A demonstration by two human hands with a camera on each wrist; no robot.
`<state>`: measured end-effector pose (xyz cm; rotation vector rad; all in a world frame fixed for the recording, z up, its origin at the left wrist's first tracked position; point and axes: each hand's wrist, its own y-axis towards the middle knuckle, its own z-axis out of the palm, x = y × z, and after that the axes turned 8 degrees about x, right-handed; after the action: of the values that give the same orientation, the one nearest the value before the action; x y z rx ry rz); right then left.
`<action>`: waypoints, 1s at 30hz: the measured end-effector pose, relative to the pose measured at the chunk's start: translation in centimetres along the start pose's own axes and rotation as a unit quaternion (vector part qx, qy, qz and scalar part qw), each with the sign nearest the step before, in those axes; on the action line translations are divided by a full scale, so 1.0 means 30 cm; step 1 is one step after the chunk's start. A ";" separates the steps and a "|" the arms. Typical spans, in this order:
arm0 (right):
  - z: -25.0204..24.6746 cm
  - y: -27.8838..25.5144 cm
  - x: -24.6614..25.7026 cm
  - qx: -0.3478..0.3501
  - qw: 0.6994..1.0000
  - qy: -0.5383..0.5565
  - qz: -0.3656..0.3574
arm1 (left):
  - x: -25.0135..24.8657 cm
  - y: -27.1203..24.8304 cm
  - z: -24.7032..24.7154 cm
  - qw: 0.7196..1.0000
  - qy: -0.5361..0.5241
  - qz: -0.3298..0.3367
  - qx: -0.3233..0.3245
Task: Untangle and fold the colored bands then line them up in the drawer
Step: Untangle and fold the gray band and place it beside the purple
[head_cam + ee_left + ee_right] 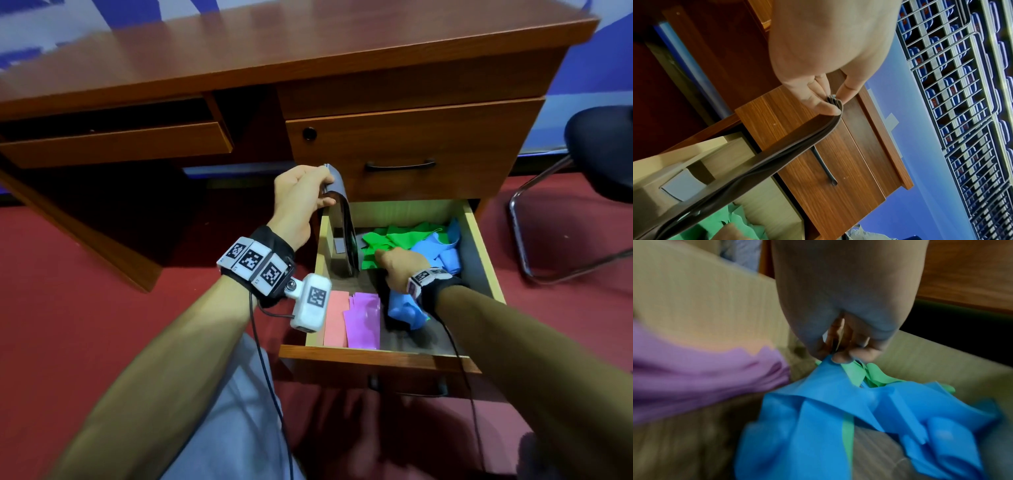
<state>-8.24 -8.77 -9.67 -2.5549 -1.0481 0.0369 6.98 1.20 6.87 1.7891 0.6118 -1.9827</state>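
Observation:
My left hand [301, 192] is raised above the drawer's back left corner and pinches the top end of a dark grey band [344, 219], whose layers hang down into the open drawer [376, 354]. The pinch shows in the left wrist view, thumb and fingers on the dark band [801, 138]. My right hand [399, 265] is inside the drawer, gripping the tangle of blue band [818, 410] and green band [854, 374]. The green band [394, 241] and blue band [442, 250] lie heaped at the back right. A folded pink band [335, 318] and purple band [364, 320] lie flat at the front left.
The drawer belongs to a brown wooden desk [308, 58]; a shut drawer with a black handle [399, 166] sits above it. A black chair on a metal frame [555, 219] stands to the right on red carpet. A cable hangs from each wrist.

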 end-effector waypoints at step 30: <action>-0.364 -0.325 -0.083 -0.151 0.761 0.604 -0.182 | 0.043 -0.046 0.088 0.969 0.120 0.000 0.218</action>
<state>-14.80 -7.77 3.61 -1.8123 -0.9247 -1.7271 3.92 0.84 5.89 2.3111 0.2513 -2.0305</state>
